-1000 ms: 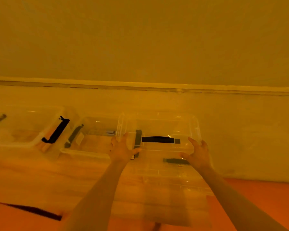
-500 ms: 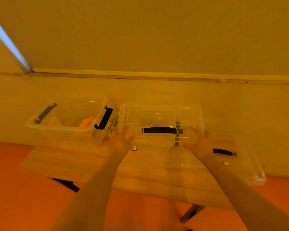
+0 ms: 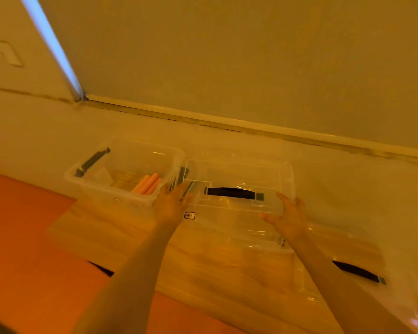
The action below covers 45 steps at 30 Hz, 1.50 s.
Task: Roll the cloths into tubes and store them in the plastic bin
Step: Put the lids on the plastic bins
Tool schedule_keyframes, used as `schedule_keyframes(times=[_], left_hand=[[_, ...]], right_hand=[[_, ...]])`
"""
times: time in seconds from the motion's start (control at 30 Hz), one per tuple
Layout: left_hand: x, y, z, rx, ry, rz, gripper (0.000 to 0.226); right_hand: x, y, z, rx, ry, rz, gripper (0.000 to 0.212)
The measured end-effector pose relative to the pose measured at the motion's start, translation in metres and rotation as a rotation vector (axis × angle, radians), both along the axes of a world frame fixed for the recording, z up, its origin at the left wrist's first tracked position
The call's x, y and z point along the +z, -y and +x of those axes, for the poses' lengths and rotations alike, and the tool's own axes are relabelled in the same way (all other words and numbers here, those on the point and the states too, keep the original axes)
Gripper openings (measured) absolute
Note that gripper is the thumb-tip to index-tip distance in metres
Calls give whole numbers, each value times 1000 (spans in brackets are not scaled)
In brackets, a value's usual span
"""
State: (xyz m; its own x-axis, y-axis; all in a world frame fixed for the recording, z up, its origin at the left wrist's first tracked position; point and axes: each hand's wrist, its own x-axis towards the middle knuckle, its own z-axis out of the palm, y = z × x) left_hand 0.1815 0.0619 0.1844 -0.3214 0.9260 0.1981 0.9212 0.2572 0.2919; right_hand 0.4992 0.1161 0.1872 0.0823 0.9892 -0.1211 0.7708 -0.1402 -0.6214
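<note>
The left hand [image 3: 170,206] and right hand [image 3: 287,216] are gripping the two short ends of a clear lid [image 3: 239,189], its black handle [image 3: 230,192] lying between them. Just left of the left hand, an open plastic bin [image 3: 87,182] is holding rolled orange cloths [image 3: 147,183].
</note>
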Motion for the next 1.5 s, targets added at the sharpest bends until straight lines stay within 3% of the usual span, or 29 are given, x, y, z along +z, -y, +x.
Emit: schedule_keyframes(times=[0.2, 0.43, 0.7, 0.87, 1.23, 1.5], left_hand=[[10, -27, -19, 118, 324, -11, 51], [14, -48, -76, 184, 314, 34, 38], [9, -86, -165, 148, 316, 49, 38], [8, -105, -221, 140, 194, -7, 38], [-5, -116, -329, -42, 277, -124, 43], [-8, -109, -375, 8, 261, -105, 39]], right_hand=[[7, -22, -34, 58, 14, 0, 88], [13, -47, -91, 116, 17, -27, 97], [20, -72, -188, 17, 70, -62, 94], [9, -76, -248, -54, 62, -71, 93], [14, -62, -346, -130, 92, -106, 88], [14, -63, -399, -102, 122, -140, 92]])
